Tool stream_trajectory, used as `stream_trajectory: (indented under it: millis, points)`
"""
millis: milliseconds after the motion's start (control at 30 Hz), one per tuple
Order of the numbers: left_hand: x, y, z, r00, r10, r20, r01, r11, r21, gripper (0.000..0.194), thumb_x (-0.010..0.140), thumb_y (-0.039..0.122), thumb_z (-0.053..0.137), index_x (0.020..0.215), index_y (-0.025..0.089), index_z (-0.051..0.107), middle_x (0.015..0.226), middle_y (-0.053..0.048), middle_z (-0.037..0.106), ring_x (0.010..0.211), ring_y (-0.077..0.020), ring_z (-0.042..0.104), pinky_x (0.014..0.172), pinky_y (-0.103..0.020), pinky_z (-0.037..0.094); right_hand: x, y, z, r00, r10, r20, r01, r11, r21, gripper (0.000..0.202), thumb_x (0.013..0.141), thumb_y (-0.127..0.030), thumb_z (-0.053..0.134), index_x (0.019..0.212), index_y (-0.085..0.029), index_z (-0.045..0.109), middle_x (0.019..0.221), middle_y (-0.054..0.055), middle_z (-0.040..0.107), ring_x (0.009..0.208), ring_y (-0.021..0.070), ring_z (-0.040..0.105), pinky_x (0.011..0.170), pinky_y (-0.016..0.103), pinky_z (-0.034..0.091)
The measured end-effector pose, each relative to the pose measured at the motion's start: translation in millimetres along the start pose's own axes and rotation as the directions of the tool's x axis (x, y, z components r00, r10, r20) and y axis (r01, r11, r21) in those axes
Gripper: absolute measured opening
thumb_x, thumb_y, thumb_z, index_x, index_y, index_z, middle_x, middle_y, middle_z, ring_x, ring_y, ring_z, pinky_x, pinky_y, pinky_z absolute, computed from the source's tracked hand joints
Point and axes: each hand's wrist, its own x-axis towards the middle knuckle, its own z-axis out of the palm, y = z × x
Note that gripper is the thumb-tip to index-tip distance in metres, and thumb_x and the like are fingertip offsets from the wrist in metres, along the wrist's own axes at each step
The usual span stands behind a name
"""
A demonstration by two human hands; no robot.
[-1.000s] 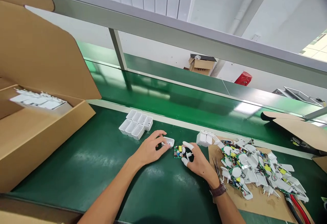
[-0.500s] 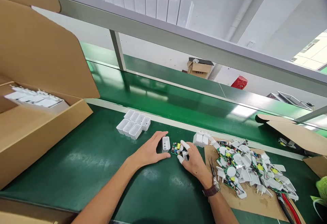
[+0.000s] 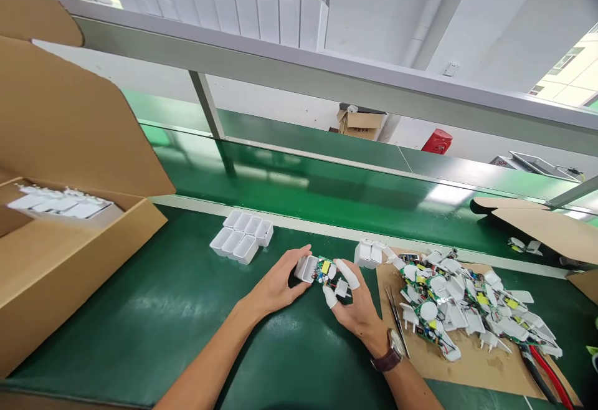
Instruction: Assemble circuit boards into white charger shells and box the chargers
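Observation:
My left hand [image 3: 280, 280] grips a white plastic charger housing [image 3: 306, 269] between thumb and fingers, its open end tipped toward the right. In my right hand [image 3: 355, 301], thumb and forefinger with white finger cots hold a small green circuit board [image 3: 323, 269] with a yellow part on it. The board's left end is at the housing's mouth; how far in it sits I cannot tell. A white plug piece [image 3: 342, 288] hangs by the board under the right fingers. Several empty white housings [image 3: 243, 235] stand in a block behind my left hand.
Right of my hands, circuit boards with white plug parts [image 3: 448, 304] are heaped on a cardboard sheet [image 3: 448, 363], with tweezers [image 3: 397, 319] and red-and-black-handled pliers [image 3: 546, 369]. White housings [image 3: 369, 253] stand behind. An open carton [image 3: 93, 266] with white parts is at left.
My left hand has tipped the housing toward the right. The right hand has brought the board leftward to the housing's mouth. The view has shifted slightly.

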Motion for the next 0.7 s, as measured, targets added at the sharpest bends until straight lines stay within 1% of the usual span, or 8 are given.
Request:
stream_trajectory:
  millis: [100, 167, 300, 433, 567, 700]
  points:
    - [0.6, 4.7, 2.2, 0.999, 0.030, 0.009, -0.031, 0.999, 0.017, 0.074, 0.094, 0.026, 0.067, 0.158, 0.033, 0.031, 0.147, -0.011, 0.057, 0.134, -0.0276, 0.059, 0.114, -0.049, 0.051, 1.2, -2.5, 1.7, 0.998, -0.061, -0.003, 0.060, 0.994, -0.086, 0.071, 0.096, -0.015, 0.059, 0.158, -0.028, 0.029, 0.132, 0.015, 0.060, 0.117, 0.0298, 0.064, 0.094, 0.049, 0.061]
    - [0.7, 6.0, 2.6, 0.999, 0.034, 0.012, -0.034, 0.999, 0.034, 0.073, 0.095, 0.024, 0.065, 0.159, 0.033, 0.030, 0.148, -0.012, 0.055, 0.137, -0.0283, 0.057, 0.116, -0.051, 0.050, 1.5, -3.3, 2.7, 0.998, -0.062, 0.020, 0.063, 0.992, -0.110, 0.073, 0.096, -0.015, 0.058, 0.160, -0.027, 0.025, 0.131, 0.016, 0.062, 0.116, 0.0307, 0.064, 0.093, 0.050, 0.061]
    - [0.3, 4.7, 2.1, 0.999, 0.033, 0.022, -0.034, 0.998, 0.055, 0.073, 0.096, 0.023, 0.063, 0.160, 0.033, 0.028, 0.149, -0.013, 0.054, 0.138, -0.0285, 0.055, 0.116, -0.051, 0.049, 1.5, -4.7, 2.9, 0.998, -0.056, 0.036, 0.059, 0.993, -0.102, 0.078, 0.095, -0.017, 0.059, 0.163, -0.027, 0.020, 0.130, 0.015, 0.063, 0.113, 0.0312, 0.065, 0.091, 0.050, 0.061]
    - [0.3, 3.5, 3.0, 0.997, 0.069, 0.024, -0.071, 0.994, 0.080, 0.072, 0.097, 0.023, 0.062, 0.160, 0.033, 0.028, 0.149, -0.013, 0.055, 0.139, -0.0285, 0.055, 0.117, -0.051, 0.048, 2.4, -6.2, 3.0, 0.997, -0.072, 0.033, 0.075, 0.991, -0.113, 0.081, 0.095, -0.014, 0.057, 0.164, -0.027, 0.016, 0.129, 0.015, 0.063, 0.111, 0.0306, 0.065, 0.091, 0.050, 0.060]
    - [-0.2, 1.9, 5.2, 0.996, 0.088, 0.020, -0.089, 0.992, 0.089, 0.071, 0.099, 0.024, 0.061, 0.160, 0.033, 0.026, 0.148, -0.012, 0.055, 0.139, -0.0275, 0.054, 0.118, -0.049, 0.048, 2.9, -6.8, 3.7, 0.995, -0.086, 0.052, 0.092, 0.986, -0.135, 0.082, 0.096, -0.014, 0.055, 0.165, -0.025, 0.013, 0.128, 0.016, 0.063, 0.108, 0.0302, 0.065, 0.088, 0.049, 0.060]
    - [-1.0, -0.1, 6.7, 0.995, 0.101, 0.022, -0.102, 0.990, 0.102, 0.071, 0.100, 0.025, 0.061, 0.160, 0.034, 0.025, 0.149, -0.011, 0.055, 0.141, -0.0268, 0.052, 0.119, -0.049, 0.046, 1.3, -7.4, 6.0, 0.995, -0.079, 0.055, 0.087, 0.984, -0.158, 0.080, 0.097, -0.014, 0.053, 0.165, -0.023, 0.012, 0.128, 0.017, 0.062, 0.109, 0.0311, 0.065, 0.088, 0.050, 0.060]
